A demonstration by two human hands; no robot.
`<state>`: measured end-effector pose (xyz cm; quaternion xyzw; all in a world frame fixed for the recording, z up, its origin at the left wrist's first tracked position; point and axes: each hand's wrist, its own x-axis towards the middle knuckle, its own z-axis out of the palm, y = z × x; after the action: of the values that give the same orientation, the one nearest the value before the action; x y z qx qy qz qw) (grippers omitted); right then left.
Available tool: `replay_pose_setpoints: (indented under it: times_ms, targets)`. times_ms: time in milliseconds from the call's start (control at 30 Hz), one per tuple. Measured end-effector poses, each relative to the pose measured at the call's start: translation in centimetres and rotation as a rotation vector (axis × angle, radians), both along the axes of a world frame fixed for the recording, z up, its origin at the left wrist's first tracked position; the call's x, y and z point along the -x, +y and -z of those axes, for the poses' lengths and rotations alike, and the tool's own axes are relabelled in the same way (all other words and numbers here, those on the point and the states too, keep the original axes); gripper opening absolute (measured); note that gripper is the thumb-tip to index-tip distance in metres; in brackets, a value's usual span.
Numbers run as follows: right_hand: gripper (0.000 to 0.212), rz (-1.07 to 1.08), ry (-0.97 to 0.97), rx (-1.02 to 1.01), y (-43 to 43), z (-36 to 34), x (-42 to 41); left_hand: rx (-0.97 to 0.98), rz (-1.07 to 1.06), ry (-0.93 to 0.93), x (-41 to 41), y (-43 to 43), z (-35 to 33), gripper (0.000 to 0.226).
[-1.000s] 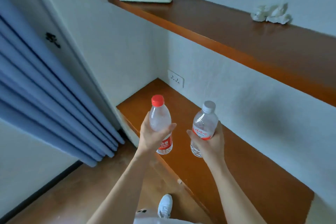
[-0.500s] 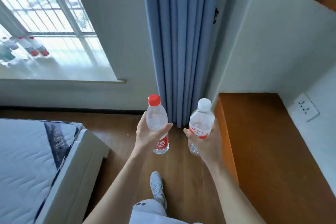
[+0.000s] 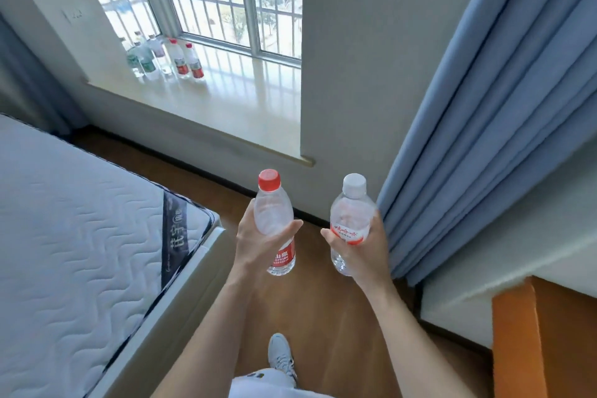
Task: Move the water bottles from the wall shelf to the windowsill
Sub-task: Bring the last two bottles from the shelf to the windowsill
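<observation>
My left hand (image 3: 258,242) grips a clear water bottle with a red cap and red label (image 3: 274,213), held upright. My right hand (image 3: 365,252) grips a second clear bottle with a white cap and red-white label (image 3: 350,213), also upright. Both are held out in front of me above the wooden floor. Ahead and to the left lies the pale windowsill (image 3: 245,107). Several bottles (image 3: 168,56) stand grouped at its far left end by the window. The wall shelf is out of view.
A white mattress on a bed frame (image 3: 80,236) fills the left. A blue curtain (image 3: 484,123) hangs at right beside a wall. An orange wooden surface (image 3: 546,339) sits at the lower right. The wooden floor (image 3: 323,307) runs between bed and curtain, with my shoe on it.
The view has swung left from the shelf to the window. The windowsill and its bottles are now closer and more central. Both hands keep the same hold on their bottles.
</observation>
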<state>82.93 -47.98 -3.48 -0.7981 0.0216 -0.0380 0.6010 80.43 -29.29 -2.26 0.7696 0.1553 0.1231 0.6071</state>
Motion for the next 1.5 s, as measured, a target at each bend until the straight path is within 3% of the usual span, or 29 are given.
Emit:
replay_pose_setpoints:
  times_ms: [267,733,1167,1500]
  targets:
    - [0.067,-0.09,-0.021,0.057,10.9,-1.8,-12.1,0.002,-0.104,-0.032,-10.3,10.4,-1.3,0.06]
    - [0.075,-0.271,-0.006,0.126,20.5,0.0,-26.7,-0.004,-0.296,0.034,-22.3,19.4,0.2,0.054]
    - [0.064,-0.681,-0.002,0.191,31.3,-2.1,-49.3,-0.047,-0.569,0.063,-40.1,27.4,-1.1,0.058]
    - [0.061,-0.89,0.027,0.163,40.9,-0.8,-56.0,-0.065,-0.769,0.048,-45.2,34.5,-0.2,0.058]
